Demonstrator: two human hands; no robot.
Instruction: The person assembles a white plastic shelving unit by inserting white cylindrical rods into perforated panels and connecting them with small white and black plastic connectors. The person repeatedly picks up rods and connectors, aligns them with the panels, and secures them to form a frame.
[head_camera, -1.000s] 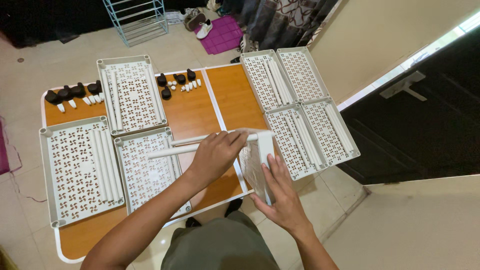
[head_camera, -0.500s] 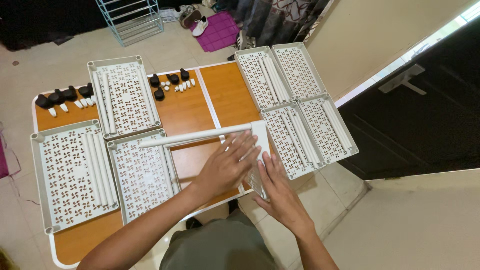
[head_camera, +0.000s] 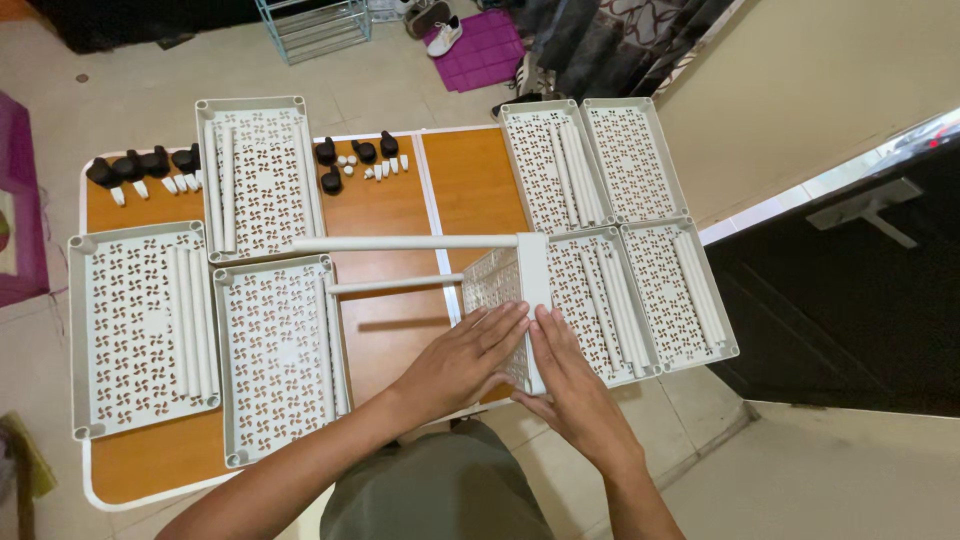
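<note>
A white perforated shelf panel (head_camera: 503, 290) stands on its edge near the middle of the orange table (head_camera: 470, 185). Two white tubes are plugged into it, an upper tube (head_camera: 405, 242) and a lower tube (head_camera: 395, 285), both pointing left above the tabletop. My left hand (head_camera: 462, 362) lies flat against the panel's perforated face, fingers spread. My right hand (head_camera: 572, 388) presses on the panel's rim from the right side. The panel is held between the two hands.
Several more white perforated panels (head_camera: 140, 325) with loose tubes lie flat across the table, some overhanging its right edge. Black caps (head_camera: 140, 165) and small white pegs (head_camera: 385, 167) sit along the far edge. A blue wire rack (head_camera: 315, 25), shoes and a purple mat are on the floor beyond.
My left hand slid down from the tubes to the panel's face. The panel was turned so that it stands on its edge with both tubes pointing left. My right hand stayed at its rim.
</note>
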